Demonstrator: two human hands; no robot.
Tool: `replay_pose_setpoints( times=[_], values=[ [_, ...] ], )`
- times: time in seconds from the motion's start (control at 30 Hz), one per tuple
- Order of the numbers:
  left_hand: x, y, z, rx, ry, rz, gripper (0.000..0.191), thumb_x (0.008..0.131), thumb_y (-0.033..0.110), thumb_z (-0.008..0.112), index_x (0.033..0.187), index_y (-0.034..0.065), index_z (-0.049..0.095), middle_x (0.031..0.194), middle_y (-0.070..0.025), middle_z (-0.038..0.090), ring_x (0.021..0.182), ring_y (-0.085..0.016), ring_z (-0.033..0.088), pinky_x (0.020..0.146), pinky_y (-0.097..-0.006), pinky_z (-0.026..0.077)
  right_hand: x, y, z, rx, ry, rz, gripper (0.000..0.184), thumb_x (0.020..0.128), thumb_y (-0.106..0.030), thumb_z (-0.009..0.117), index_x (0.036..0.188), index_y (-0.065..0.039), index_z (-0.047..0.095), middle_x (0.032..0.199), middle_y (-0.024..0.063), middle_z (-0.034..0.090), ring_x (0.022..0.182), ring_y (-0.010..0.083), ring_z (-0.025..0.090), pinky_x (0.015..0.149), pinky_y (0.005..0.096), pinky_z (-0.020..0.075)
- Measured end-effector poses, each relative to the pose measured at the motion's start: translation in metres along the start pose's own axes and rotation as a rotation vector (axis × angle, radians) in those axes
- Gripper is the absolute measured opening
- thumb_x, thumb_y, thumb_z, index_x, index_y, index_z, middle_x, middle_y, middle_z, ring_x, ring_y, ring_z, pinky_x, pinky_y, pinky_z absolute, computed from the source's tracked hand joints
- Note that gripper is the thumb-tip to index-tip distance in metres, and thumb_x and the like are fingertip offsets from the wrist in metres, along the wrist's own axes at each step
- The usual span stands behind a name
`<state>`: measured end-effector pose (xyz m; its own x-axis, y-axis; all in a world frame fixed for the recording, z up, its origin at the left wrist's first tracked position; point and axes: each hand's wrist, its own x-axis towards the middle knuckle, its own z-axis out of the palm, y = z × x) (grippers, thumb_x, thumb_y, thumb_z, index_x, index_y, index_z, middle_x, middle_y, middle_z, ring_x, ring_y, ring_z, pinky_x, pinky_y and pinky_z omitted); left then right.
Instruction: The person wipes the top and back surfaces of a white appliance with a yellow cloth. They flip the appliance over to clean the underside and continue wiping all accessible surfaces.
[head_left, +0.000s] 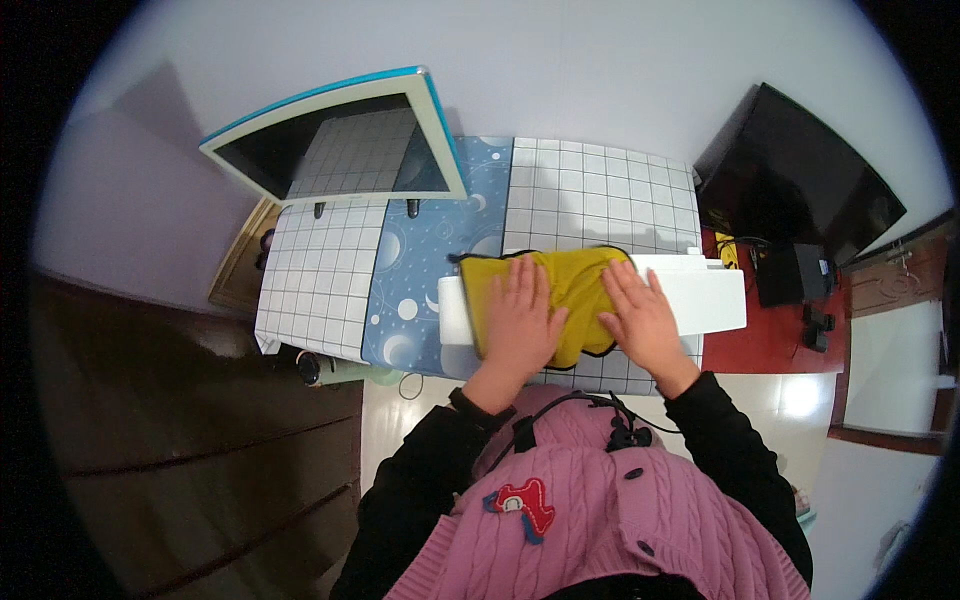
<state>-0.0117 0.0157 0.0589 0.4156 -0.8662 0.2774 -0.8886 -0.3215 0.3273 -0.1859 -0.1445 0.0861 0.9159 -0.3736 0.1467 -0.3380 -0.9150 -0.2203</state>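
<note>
A yellow cloth (576, 289) with dark edging lies rumpled over a long white box-like object (705, 300). Both ends of that object show beyond the cloth, and its middle is hidden. On the left part of the cloth, my left hand (523, 315) lies palm down, slightly blurred, with its fingers pointing away from me. My right hand (637, 315) rests palm down on the cloth's right edge, fingers spread. Neither hand visibly grips the cloth. Creases run through the fabric between them.
A blue-and-white framed monitor (352, 142) stands at the back left of the table, on its checked and blue patterned cover (600, 187). To the right, a dark screen (802, 172) and a black box (795, 274) stand on a red surface (772, 345). A green cylindrical object (337, 370) is below the left front edge.
</note>
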Motion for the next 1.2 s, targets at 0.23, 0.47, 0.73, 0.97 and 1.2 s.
replay_pose_setpoints(
  times=[0.23,0.47,0.73,0.97,1.2],
  values=[
    [0.014,0.06,0.026,-0.077,-0.105,0.274,0.078,0.094,0.047,0.065,0.155,0.0018,0.045,0.166,-0.0222,0.033,0.155,-0.039,0.029,0.123,-0.0643,0.02,-0.043,0.057,-0.018,-0.101,0.088,0.173,0.051,0.099,-0.032,0.063,0.145,-0.008,0.059,0.157,0.0137,0.049,0.147,0.0319,0.045,0.123,0.0593,0.0256],
    [0.016,0.058,0.022,-0.026,-0.107,0.307,0.08,0.09,0.06,0.067,0.154,0.0148,0.05,0.164,-0.0173,0.039,0.152,-0.037,0.036,0.12,-0.0689,0.02,-0.035,0.083,-0.012,-0.08,0.307,0.247,0.045,0.096,-0.041,0.067,0.132,-0.015,0.067,0.158,0.0262,0.042,0.148,0.047,0.037,0.121,0.0633,0.024],
    [0.03,0.039,0.005,-0.007,-0.159,0.431,0.078,0.086,0.06,0.071,0.149,0.0174,0.056,0.161,-0.0147,0.044,0.15,-0.034,0.041,0.121,-0.0638,0.023,-0.054,0.065,-0.002,-0.138,0.259,0.353,0.053,0.097,-0.042,0.065,0.142,-0.016,0.059,0.161,0.0248,0.039,0.148,0.0457,0.037,0.121,0.0638,0.0231],
    [0.035,0.032,0.007,-0.274,-0.13,0.312,0.062,0.096,0.043,0.065,0.148,0.0091,0.057,0.163,-0.0197,0.041,0.151,-0.038,0.038,0.12,-0.0661,0.025,-0.028,0.027,-0.002,0.077,0.33,0.308,0.064,0.094,-0.043,0.068,0.149,-0.011,0.055,0.161,0.0252,0.039,0.153,0.0434,0.031,0.125,0.0594,0.0207],
    [0.04,0.015,0.016,0.126,-0.092,0.174,0.062,0.098,0.033,0.062,0.152,0.0045,0.052,0.165,-0.026,0.034,0.155,-0.041,0.03,0.124,-0.0643,0.015,-0.001,0.015,0.012,0.041,0.239,0.255,0.072,0.095,-0.048,0.065,0.154,-0.01,0.05,0.163,0.0199,0.04,0.152,0.0395,0.035,0.125,0.056,0.0252]
  ],
)
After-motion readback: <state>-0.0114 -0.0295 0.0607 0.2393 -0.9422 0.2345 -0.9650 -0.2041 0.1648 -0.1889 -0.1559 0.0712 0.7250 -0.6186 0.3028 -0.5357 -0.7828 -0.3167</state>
